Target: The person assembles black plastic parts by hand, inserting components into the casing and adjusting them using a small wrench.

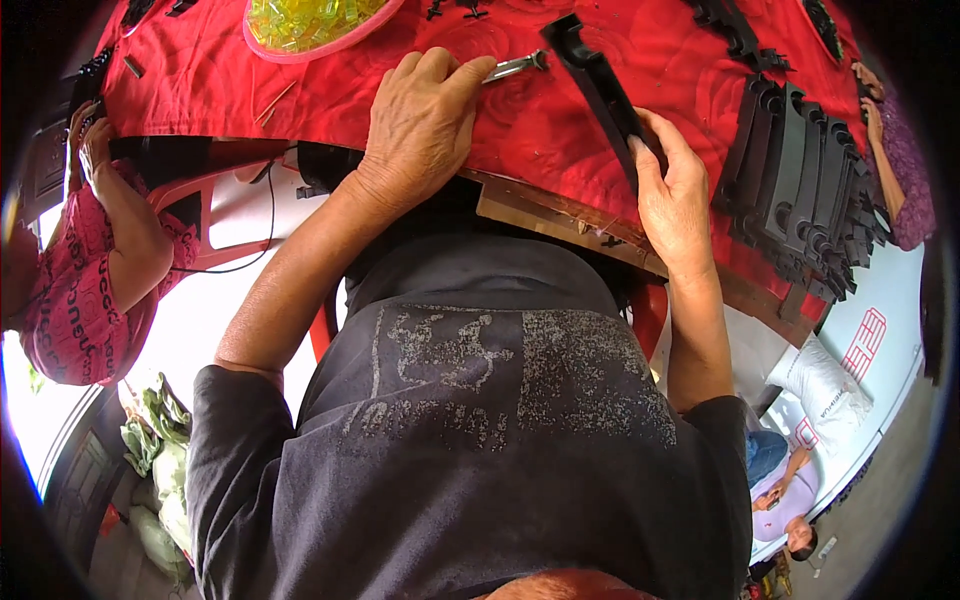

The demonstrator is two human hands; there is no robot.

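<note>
- Your left hand (425, 125) is curled, fingers clamped on a slim silver metal tool (515, 67), tip pointing right over the red tablecloth (200, 85).
- Your right hand (675, 200) has thumb and fingers clamped on a black plastic strip (592, 82), its top tilting left beside the tool's tip!
- Similar black strips (790, 170) lie at right; a pink-rimmed basin (300, 57) holds yellow-green pieces (310, 20).

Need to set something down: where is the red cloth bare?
Red cloth lies bare between left hand and right hand, and between the held black part and black stack. Crowded: the right end, with that stack.
</note>
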